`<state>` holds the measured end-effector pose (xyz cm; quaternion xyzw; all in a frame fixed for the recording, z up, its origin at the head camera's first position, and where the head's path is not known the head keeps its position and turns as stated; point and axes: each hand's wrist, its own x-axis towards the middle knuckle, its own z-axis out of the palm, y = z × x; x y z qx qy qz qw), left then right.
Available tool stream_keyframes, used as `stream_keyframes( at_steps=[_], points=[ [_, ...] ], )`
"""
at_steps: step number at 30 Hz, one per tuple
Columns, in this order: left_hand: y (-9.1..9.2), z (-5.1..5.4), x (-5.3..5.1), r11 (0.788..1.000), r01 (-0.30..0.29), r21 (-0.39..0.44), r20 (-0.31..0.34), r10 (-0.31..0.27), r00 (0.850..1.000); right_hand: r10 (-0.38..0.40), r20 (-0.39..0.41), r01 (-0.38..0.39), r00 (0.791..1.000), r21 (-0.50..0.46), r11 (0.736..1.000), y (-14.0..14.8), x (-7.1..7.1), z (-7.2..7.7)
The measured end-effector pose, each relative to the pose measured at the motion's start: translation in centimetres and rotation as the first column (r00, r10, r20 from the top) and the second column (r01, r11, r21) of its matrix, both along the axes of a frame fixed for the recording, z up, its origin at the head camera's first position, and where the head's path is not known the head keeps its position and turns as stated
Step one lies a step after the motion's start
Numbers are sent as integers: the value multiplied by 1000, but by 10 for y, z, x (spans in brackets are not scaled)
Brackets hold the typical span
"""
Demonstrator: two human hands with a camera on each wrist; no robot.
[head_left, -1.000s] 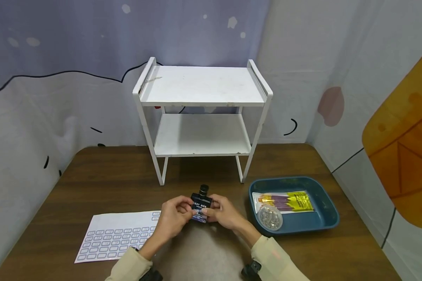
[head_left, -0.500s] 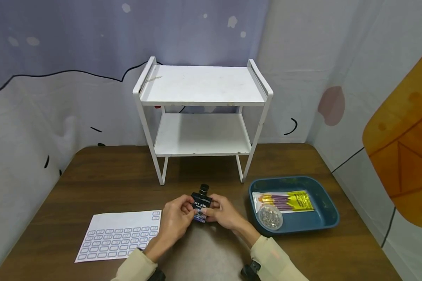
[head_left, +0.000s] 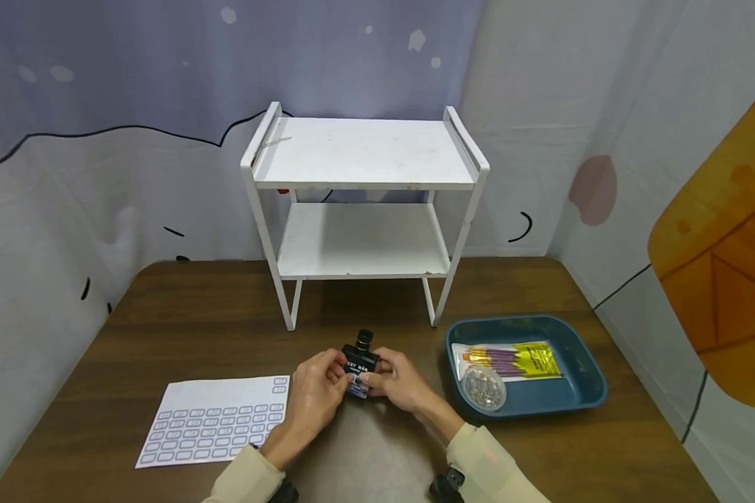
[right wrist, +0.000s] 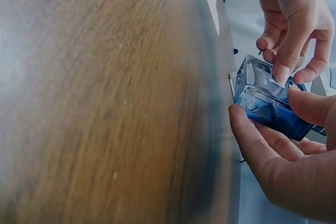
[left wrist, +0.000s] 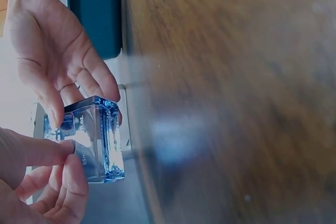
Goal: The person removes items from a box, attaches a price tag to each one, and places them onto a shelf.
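A small perfume bottle (head_left: 360, 363) with a black cap and clear blue-tinted glass at its base tilts between both hands, above the table. My right hand (head_left: 401, 381) holds it from the right side, thumb on the face and fingers behind, as the right wrist view shows on the glass bottle (right wrist: 270, 95). From the left, my left hand (head_left: 317, 391) has its thumb pressed on the bottle's face and its curled fingers at the edge. A white sheet of blue-outlined labels (head_left: 217, 423) lies beside the left forearm. Lettering shows on the glass in the left wrist view.
A blue tray (head_left: 579, 363) stands on the right, holding a yellow-and-purple packet (head_left: 528, 362) and a round clear container (head_left: 483, 388). A white two-tier shelf (head_left: 361, 241) stands behind the hands on the brown wooden table (head_left: 182, 314). Printed curtains hang around the table.
My left hand and forearm have shifted slightly right, closer in against the bottle. The bottle and the right hand stay almost in place.
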<state>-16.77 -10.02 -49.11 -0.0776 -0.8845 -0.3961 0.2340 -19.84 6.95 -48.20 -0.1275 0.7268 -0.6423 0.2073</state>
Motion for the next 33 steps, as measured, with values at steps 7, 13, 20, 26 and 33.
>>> stream_keyframes(
  at_steps=[7, 13, 20, 26, 33],
  points=[
    [-3, 3, 0, 1000, -15, -8, 23, 16, 1000, 9, -43, -8, 999, 24, 1000, 2, 1, 2],
    [-9, 7, -3, 999, -2, 32, 133, -2, 991, 22, -84, -19, 996, 36, 999, 4, 2, 2],
    [-16, 13, -5, 991, 42, 126, 283, -76, 956, 59, -121, -55, 991, 29, 998, 9, 0, 1],
    [-18, 16, -6, 962, 53, 269, 356, -150, 922, 101, -137, -99, 985, 22, 995, 13, -1, 2],
    [-30, 15, -11, 931, 197, 306, 375, -308, 874, 144, -184, -136, 972, 58, 989, 22, -1, -1]
  ],
)
